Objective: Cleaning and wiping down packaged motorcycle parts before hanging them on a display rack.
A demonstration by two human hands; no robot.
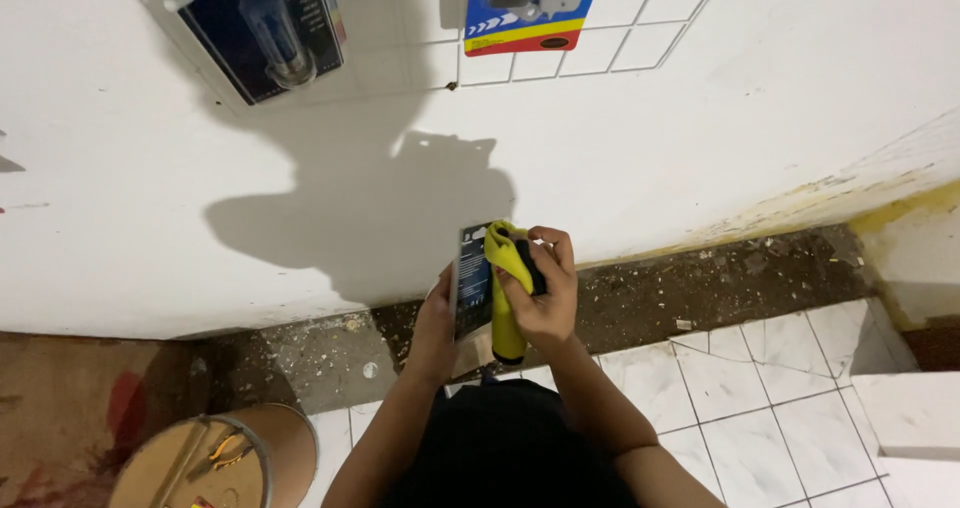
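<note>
Head view: right hand grips upright yellow tool (handle down); left hand clasps its card

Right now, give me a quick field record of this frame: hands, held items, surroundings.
left hand: holds the dark product card by its edge
right hand: fingers wrapped around the yellow tool against the card
wall: white, two packaged items hanging on it
floor: white tiles, debris strip along the wall
lower left: round container of tools
</note>
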